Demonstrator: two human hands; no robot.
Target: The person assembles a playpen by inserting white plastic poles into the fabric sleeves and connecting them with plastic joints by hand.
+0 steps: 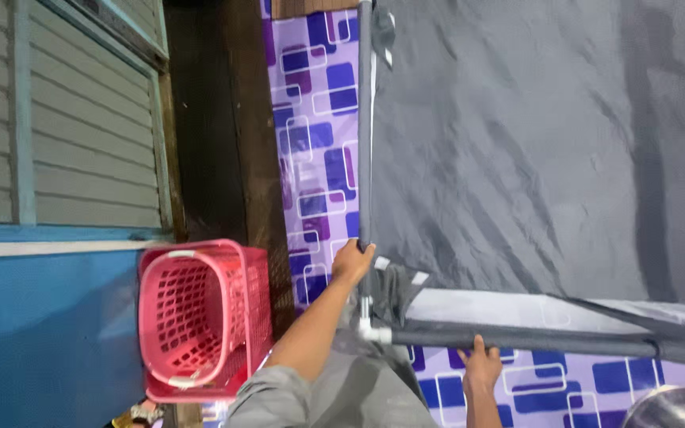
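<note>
A head-worn camera looks down at a person's two bare hands on a fabric-covered frame. The view appears turned on its side.

At the far left is a wall [65, 119] of grey slats above a blue band. Next to it a pink plastic laundry basket [200, 317] with a grid of holes lies tipped, its open mouth facing the camera.

Right of the basket, the left hand [352, 263] reaches up from a grey sleeve [279, 396]. Its grip is closed around a dark padded pole [365, 135] that runs along the edge of a large grey cloth panel [533, 150]. A white plastic corner joint [368, 331] sits just below that hand.

Further right, the right hand [481, 366] is wrapped over a second dark pole [533, 339] that runs off from the corner joint, fingers curled over the top.

Behind the frame hangs a purple sheet [319, 119] printed with blue and white squares.

The frame looks light but wide and awkward. The cloth is soft and wrinkled, with no firm hold. The poles seem stiff, so near the corner joint looks like the surest place to hold.
</note>
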